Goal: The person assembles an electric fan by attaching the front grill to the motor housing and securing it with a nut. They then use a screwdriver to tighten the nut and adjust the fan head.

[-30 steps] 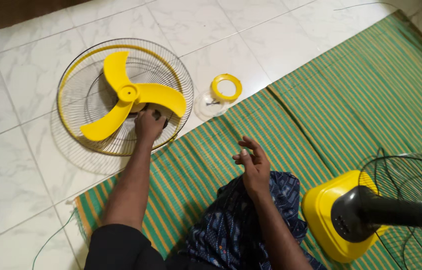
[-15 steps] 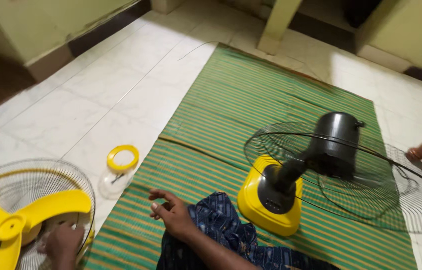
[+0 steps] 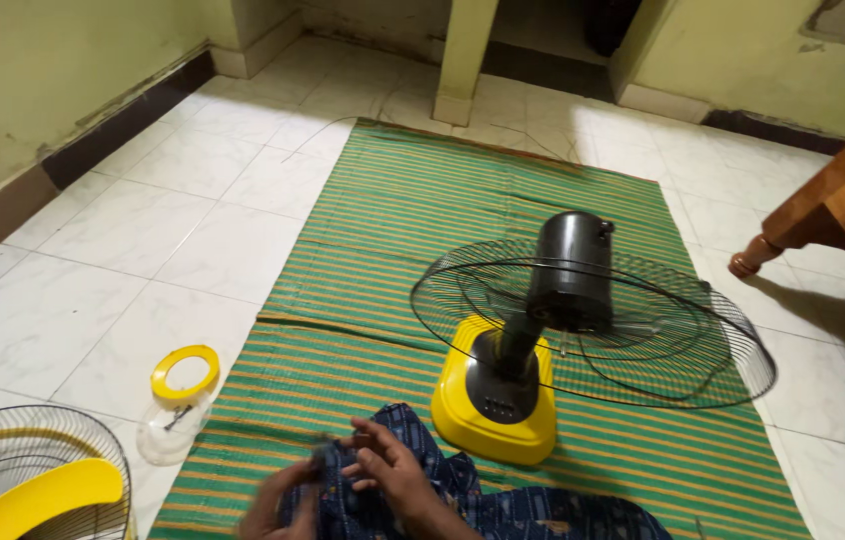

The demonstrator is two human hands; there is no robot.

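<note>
Our left hand (image 3: 278, 510) and right hand (image 3: 393, 475) meet, blurred, over the blue patterned cloth (image 3: 463, 500); whether they grip anything, we cannot tell. Beyond, the yellow-based fan (image 3: 543, 330) stands on the striped mat (image 3: 443, 200).

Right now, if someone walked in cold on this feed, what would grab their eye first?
The dismantled table fan on the green striped mat: yellow base, black motor housing and bare black rear grille, no blade fitted. At the bottom left, on the white tiles, a yellow blade lies in the front grille, with a yellow ring nearby. Both hands, left hand and right hand, meet blurred over dark patterned cloth.
</note>
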